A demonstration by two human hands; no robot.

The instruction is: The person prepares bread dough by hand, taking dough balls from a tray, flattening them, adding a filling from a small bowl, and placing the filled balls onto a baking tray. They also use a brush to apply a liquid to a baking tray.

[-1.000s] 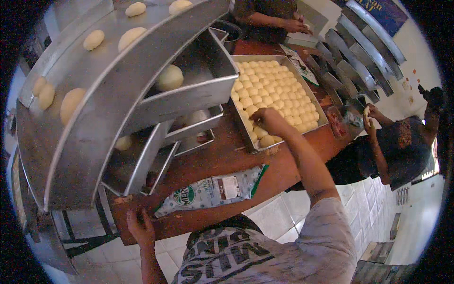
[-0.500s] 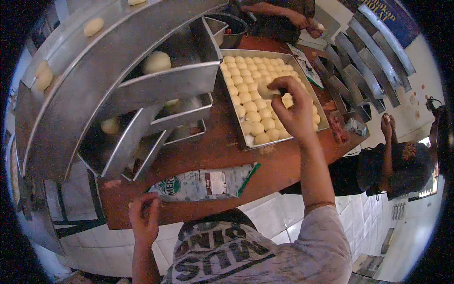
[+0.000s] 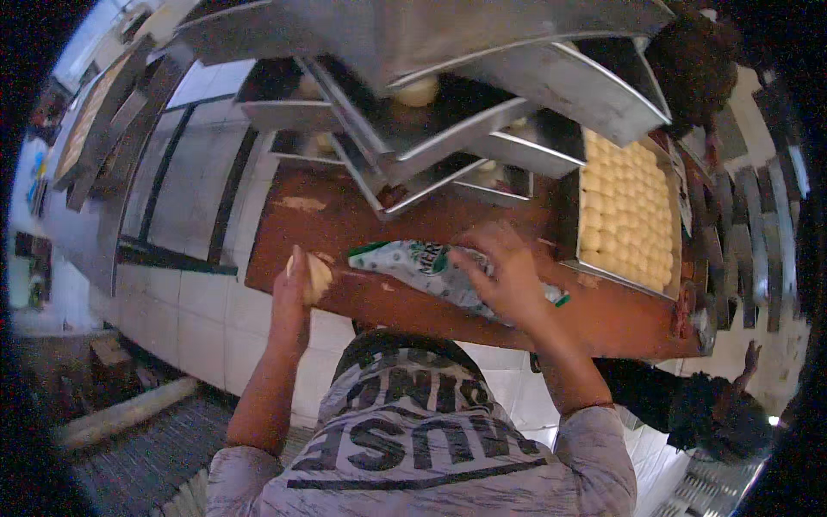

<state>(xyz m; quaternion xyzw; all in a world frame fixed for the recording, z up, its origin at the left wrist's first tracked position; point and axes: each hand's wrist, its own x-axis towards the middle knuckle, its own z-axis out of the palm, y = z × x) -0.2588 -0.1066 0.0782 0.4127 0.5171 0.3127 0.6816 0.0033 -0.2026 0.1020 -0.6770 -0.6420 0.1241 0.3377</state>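
The left hand (image 3: pixel 291 289) grips a dough ball (image 3: pixel 317 277) at the table's (image 3: pixel 413 306) near edge, the right hand (image 3: pixel 508 276) rests half-curled on the flour bag (image 3: pixel 422 267), and the right-hand tray (image 3: pixel 575 258) remains nearly full of balls.

Bag: a soft plastic bag (image 3: pixel 431 269), white with green ends and dark print, lying flat and slanted on the brown table (image 3: pixel 362 215).
Place: near the table's front edge, below the stacked metal trays (image 3: pixel 431 164).
Cover: its right part is hidden under the right hand (image 3: pixel 504 276) (fingers spread over it).
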